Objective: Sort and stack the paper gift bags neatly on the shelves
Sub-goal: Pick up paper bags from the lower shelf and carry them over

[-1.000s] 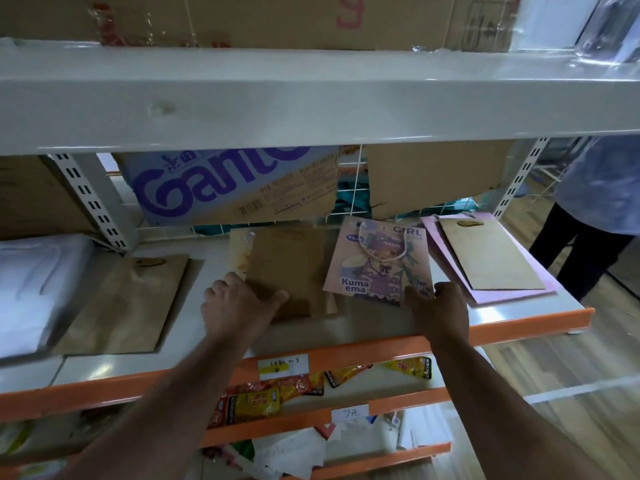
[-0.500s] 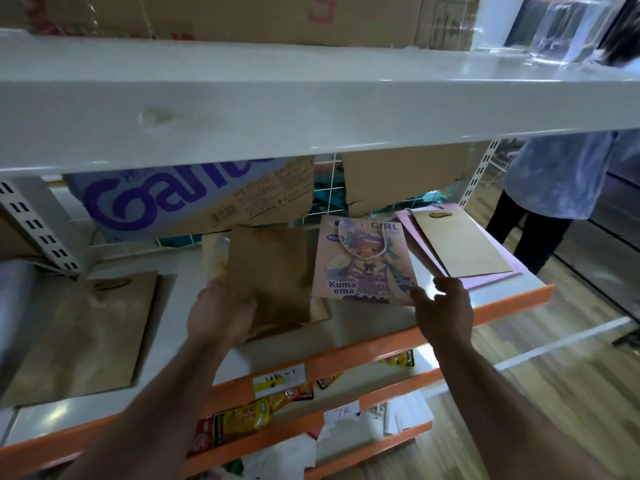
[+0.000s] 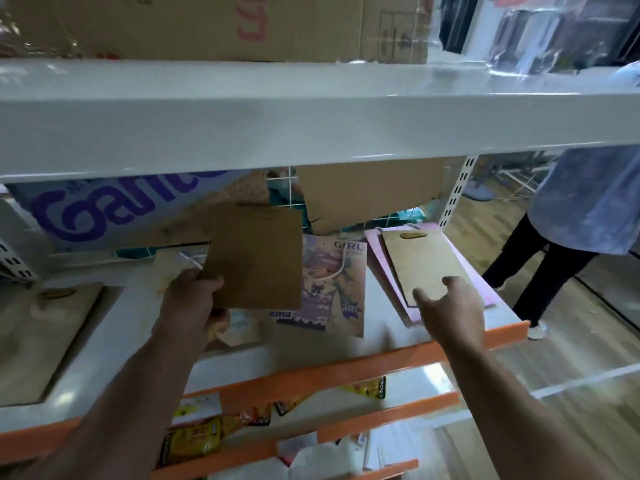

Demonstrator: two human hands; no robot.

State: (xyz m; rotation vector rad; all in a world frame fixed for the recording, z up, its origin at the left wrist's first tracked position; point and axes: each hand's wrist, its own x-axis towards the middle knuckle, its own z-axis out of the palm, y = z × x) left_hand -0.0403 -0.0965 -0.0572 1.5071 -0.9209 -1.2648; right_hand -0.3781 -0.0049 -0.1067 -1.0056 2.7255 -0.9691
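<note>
My left hand [image 3: 192, 301] grips the lower left corner of a flat brown paper bag [image 3: 256, 258] and holds it up off the shelf [image 3: 384, 327]. Beneath and to its right lies a purple cartoon gift bag [image 3: 334, 289] printed "GIRL". Further right, a tan bag with a cut-out handle [image 3: 420, 261] lies on a pink bag [image 3: 485, 289]. My right hand [image 3: 450, 306] hovers at the near edge of that tan bag with thumb and a finger spread, holding nothing. Another brown bag [image 3: 38, 337] lies flat at the far left.
A white upper shelf [image 3: 311, 119] hangs low across the view with cardboard boxes [image 3: 214, 26] on it. A purple-lettered carton [image 3: 114, 209] and cardboard sheet [image 3: 370, 192] stand at the back. Snack packets [image 3: 194, 441] fill lower orange-edged shelves. A person [image 3: 581, 209] stands at right.
My left hand has lifted the brown bag off the shelf and moved it right, over the cartoon bag. My right hand left the cartoon bag's corner and moved right to the tan bag.
</note>
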